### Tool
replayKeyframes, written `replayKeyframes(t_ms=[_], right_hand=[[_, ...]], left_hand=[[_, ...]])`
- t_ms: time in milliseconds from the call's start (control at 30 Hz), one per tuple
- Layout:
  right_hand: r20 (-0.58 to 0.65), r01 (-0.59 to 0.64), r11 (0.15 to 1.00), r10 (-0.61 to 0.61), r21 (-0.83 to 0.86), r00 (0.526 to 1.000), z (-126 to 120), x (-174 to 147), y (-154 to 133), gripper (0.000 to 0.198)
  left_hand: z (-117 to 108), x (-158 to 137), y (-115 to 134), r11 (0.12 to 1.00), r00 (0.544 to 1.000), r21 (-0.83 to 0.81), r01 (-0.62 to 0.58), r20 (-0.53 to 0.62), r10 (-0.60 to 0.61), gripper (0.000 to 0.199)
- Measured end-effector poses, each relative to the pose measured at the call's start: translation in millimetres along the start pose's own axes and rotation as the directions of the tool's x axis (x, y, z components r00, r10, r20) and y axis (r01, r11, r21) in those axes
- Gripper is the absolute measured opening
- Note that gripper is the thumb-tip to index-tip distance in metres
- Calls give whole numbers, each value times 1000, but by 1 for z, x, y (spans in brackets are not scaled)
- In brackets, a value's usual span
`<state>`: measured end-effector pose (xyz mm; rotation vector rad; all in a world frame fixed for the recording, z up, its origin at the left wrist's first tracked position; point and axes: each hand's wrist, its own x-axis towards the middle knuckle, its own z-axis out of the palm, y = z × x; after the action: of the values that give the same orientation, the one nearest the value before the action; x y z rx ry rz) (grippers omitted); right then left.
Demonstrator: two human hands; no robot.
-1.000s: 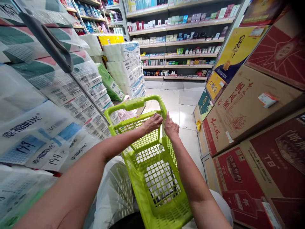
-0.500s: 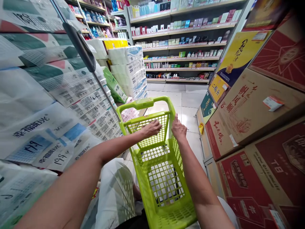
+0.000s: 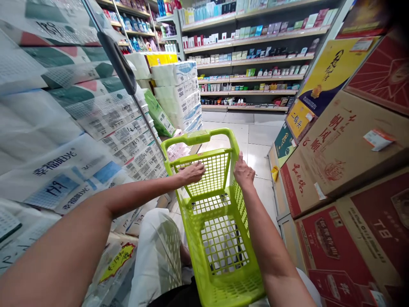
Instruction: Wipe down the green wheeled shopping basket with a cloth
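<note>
A lime-green plastic shopping basket [image 3: 207,279] with grid walls stands in front of my legs; nothing lies inside it. My right hand [image 3: 244,172] is closed on its right rim, thumb on top. My left hand [image 3: 192,172] is before the grid flap [image 3: 214,170] at the basket's far end, palm down, with fingers loosely bent and nothing visible in them. Whether it touches the flap I cannot tell. A metal pole with a dark grey handle [image 3: 119,64] slants from the upper left down to the basket's far left corner.
Stacked tissue packs [image 3: 60,157] rise close on the left, with paper rolls [image 3: 177,91] beyond. Cardboard cartons [image 3: 345,145] are piled along the right. Across the tiled floor [image 3: 255,153] stand shelves [image 3: 265,57] of small boxes and bottles.
My left hand has moved left across the flap. My right hand stays on the rim. The view has shifted slightly left, showing a yellow price tag at lower left.
</note>
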<state>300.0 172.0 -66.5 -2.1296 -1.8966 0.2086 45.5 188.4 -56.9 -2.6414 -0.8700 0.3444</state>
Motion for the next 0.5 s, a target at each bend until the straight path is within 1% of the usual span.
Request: replayKeyframes(t_ms=[67,100,167,200,233,300,400,433,467,500], right_hand=[[2,-1,1000,1,-11,1000,-2,-1,-1,69],[0,0,1000,0,-17,1000,-3,-2,-1,70],[-10,2,1000,-2,-24,1000,-3,-2,0,73],[-15,-1,1000,0,-25,1000,-3,-3,0,73],[-17,-4,1000,3,-23,1000,-3,-2,1,73],[-13,-10,1000,10,-13,1000,-2,-2,1,72],[6,-8,1000,8,13,1000,-1,0,-1,69],[9,-4,1000,4,21,1000,-1,0,-2,69],[8,0,1000,0,25,1000,-1,1,-3,70],[6,3,1000,-3,28,1000,-1,1,-5,70]], left_hand=[[-9,15,2,998,998,-13,-59,-11,59,25],[-12,23,3,998,998,-15,-66,-18,66,27],[-15,34,3,999,999,-11,-45,-17,45,30],[-14,34,0,1000,1000,-4,-25,-6,25,30],[-11,28,-3,1000,1000,4,-1,11,1,29],[-3,5,-9,999,997,26,48,56,-49,24],[5,-28,-10,985,972,107,132,179,-150,18],[6,-31,-7,981,963,130,144,210,-169,16],[5,-28,-1,982,963,127,142,214,-166,14],[3,-19,6,988,972,104,118,190,-136,12]])
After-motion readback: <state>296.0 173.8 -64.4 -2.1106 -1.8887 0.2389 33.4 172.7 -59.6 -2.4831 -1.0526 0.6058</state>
